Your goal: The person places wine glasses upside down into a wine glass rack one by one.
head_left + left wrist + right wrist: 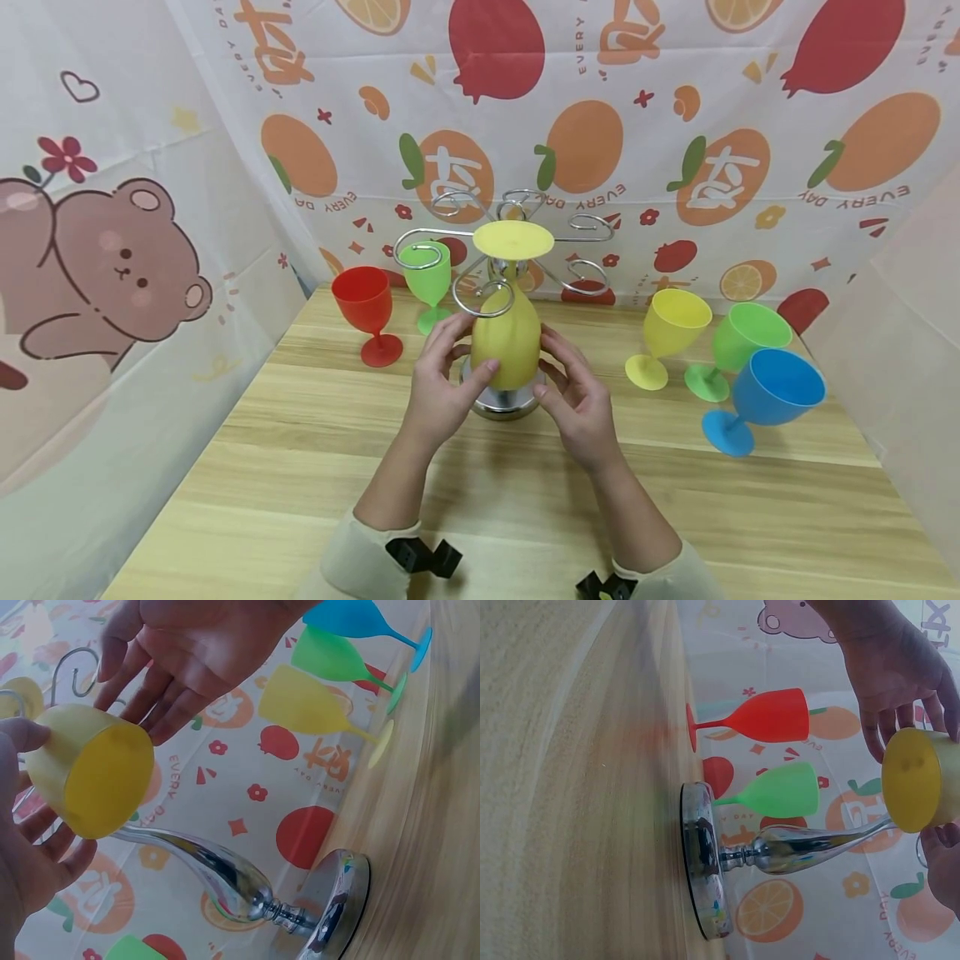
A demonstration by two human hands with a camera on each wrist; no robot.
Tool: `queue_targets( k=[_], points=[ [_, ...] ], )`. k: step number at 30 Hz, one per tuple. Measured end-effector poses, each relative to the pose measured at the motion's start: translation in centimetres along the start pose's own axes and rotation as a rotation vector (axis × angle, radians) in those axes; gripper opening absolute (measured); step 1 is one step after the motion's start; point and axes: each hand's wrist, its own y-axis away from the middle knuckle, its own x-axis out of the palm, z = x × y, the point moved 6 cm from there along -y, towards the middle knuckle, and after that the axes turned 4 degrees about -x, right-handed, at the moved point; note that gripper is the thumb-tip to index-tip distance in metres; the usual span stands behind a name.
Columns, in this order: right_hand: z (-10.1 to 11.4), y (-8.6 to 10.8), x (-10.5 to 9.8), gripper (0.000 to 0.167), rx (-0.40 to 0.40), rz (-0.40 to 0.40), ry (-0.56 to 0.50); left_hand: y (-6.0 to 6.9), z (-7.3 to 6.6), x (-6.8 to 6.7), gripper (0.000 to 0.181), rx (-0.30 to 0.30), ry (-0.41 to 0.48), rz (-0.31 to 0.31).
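Observation:
An upside-down yellow goblet (506, 346) hangs by its foot from a chrome goblet rack (504, 408) with curled wire arms. My left hand (442, 387) holds the bowl from the left, its thumb on the near side and its fingers along the far side. On the other side my right hand (583, 408) rests its fingertips against the bowl, fingers fairly straight. The left wrist view shows the goblet's open mouth (109, 780) facing down, above the rack's base (341, 900). In the right wrist view, the rack's curved chrome stem (802, 847) passes behind the goblet.
A red goblet (363, 302) and a green goblet (427, 275) stand upright at the left. To the right stand a yellow goblet (673, 321), a green one (742, 342) and a blue one (776, 392). A printed cloth (525, 75) hangs behind the wooden table (315, 467).

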Motion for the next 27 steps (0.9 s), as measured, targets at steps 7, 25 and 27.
queue_targets(
  k=[7,25,27],
  points=[
    [-0.15,0.20,0.06,0.053,0.009,0.018,0.029,-0.09,0.07,-0.19,0.057,-0.014,0.025,0.013],
    [0.27,0.38,0.36,0.052,0.043,0.076,0.081,-0.16,0.32,-0.40,0.057,-0.082,0.105,0.038],
    [0.29,0.38,0.42,0.052,0.044,0.080,0.080,-0.15,0.34,-0.42,0.057,-0.085,0.112,0.038]
  ],
)
